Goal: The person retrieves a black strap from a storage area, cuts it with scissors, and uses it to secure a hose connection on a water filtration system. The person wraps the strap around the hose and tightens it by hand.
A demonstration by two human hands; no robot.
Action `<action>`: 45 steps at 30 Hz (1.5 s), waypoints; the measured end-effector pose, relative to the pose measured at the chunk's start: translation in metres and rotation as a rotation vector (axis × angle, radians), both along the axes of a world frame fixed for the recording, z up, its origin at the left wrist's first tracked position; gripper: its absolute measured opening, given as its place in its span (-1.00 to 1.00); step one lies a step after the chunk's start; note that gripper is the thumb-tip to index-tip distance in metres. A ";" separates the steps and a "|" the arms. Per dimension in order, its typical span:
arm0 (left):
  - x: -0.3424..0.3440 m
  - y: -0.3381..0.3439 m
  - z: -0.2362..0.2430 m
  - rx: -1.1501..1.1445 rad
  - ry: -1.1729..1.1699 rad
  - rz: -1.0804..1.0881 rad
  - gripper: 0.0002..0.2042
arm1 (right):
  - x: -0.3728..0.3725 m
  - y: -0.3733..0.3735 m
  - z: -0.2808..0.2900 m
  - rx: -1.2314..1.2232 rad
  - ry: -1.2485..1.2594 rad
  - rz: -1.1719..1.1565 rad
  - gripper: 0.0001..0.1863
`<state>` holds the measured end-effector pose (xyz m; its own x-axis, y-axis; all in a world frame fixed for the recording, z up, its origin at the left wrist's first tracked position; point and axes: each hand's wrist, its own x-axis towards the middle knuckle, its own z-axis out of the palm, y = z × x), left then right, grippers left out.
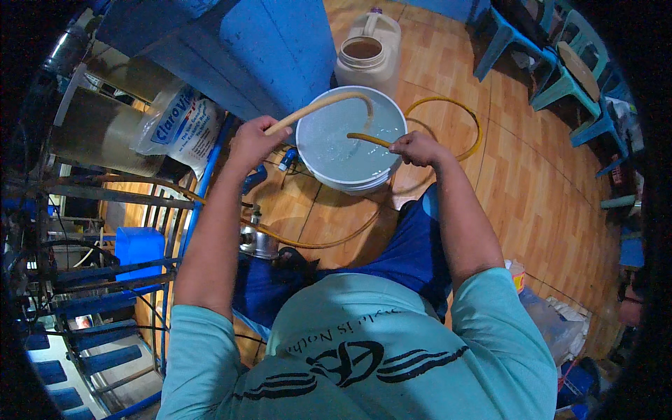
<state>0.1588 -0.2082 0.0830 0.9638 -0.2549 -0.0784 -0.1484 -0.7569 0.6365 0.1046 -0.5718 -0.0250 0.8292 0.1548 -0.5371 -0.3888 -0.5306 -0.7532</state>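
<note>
Left of centre in the frame, grips a pale tan hose (pixel 318 107) with the left hand (pixel 250 145), nearly closed, with thumb and fingers wrapped round the tube. Right of centre, pinches a thinner amber hose (pixel 369 139) with the right hand (pixel 418 148), also nearly closed, leaving a short length poking out past the fingertips, over the white bucket (pixel 358 187) at upper centre. Arches the pale hose smoothly above the bucket, bending down at its far end toward the cloudy, rippled water (pixel 332 136). Shows an amber loop curling over the wood-patterned floor (pixel 521 182) right of the bucket, and a cream jug (pixel 389 59), wide-mouthed and uncapped there, just beyond it at top centre.
</note>
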 end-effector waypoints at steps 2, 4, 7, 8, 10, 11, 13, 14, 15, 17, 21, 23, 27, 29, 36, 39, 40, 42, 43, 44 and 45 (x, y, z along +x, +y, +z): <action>-0.003 -0.005 0.002 -0.030 0.041 0.010 -0.76 | -0.002 -0.001 0.003 -0.021 -0.016 0.009 -0.70; -0.005 -0.007 0.003 -0.042 0.057 0.008 -0.76 | -0.004 -0.002 0.003 0.002 -0.020 -0.011 -0.71; -0.004 -0.004 0.002 -0.043 0.026 -0.013 -0.74 | -0.004 -0.003 0.002 0.030 -0.033 -0.019 -0.71; -0.002 -0.001 -0.001 -0.054 0.002 -0.022 -0.72 | -0.004 -0.003 0.001 0.038 -0.039 -0.017 -0.71; -0.002 -0.002 -0.001 -0.058 -0.014 -0.020 -0.69 | -0.004 -0.003 0.001 0.028 -0.039 -0.022 -0.71; -0.002 -0.003 0.000 -0.052 -0.007 -0.008 -0.69 | -0.004 -0.003 0.001 0.022 -0.038 -0.025 -0.71; -0.002 -0.002 -0.001 -0.059 0.009 0.010 -0.69 | -0.003 -0.002 0.001 0.026 -0.055 -0.016 -0.71; 0.000 -0.001 -0.003 -0.073 0.018 0.014 -0.69 | -0.003 -0.002 0.000 0.028 -0.062 -0.012 -0.71; 0.001 -0.001 -0.003 -0.087 0.028 0.018 -0.69 | -0.003 -0.002 0.001 0.020 -0.061 -0.018 -0.71; 0.002 -0.001 -0.003 -0.054 0.015 0.011 -0.69 | -0.003 -0.002 0.001 0.004 -0.059 -0.030 -0.71; 0.003 -0.002 -0.004 -0.061 -0.042 -0.054 -0.69 | -0.003 -0.004 0.002 0.020 -0.038 -0.020 -0.71; 0.008 0.006 -0.017 0.001 -0.345 -0.079 -0.67 | -0.002 -0.001 0.003 0.017 -0.044 -0.023 -0.71; 0.005 0.028 -0.017 -0.094 -0.206 -0.061 -0.64 | -0.005 -0.003 0.001 0.020 -0.061 -0.045 -0.70; -0.005 0.060 -0.025 -0.006 -0.107 -0.088 -0.66 | -0.003 -0.002 -0.004 0.014 -0.097 -0.025 -0.69; -0.089 0.167 -0.089 0.357 0.185 -0.054 -0.73 | 0.003 0.001 -0.011 0.047 -0.199 -0.059 -0.69; -0.127 0.196 -0.116 0.238 0.354 0.105 -0.71 | 0.003 0.004 -0.005 0.065 -0.201 -0.060 -0.67; -0.126 0.198 -0.117 0.182 0.351 0.163 -0.73 | 0.004 0.003 -0.006 0.066 -0.196 -0.053 -0.65; -0.122 0.196 -0.119 0.071 0.346 0.281 -0.77 | 0.005 0.000 -0.009 0.055 -0.177 -0.062 -0.63; -0.122 0.186 -0.108 0.069 0.287 0.239 -0.76 | 0.005 0.000 -0.011 0.045 -0.166 -0.079 -0.63; -0.120 0.185 -0.108 0.086 0.278 0.219 -0.76 | 0.006 0.000 -0.013 0.036 -0.156 -0.098 -0.63; -0.120 0.186 -0.109 0.103 0.269 0.202 -0.76 | 0.008 0.004 -0.011 0.020 -0.150 -0.092 -0.62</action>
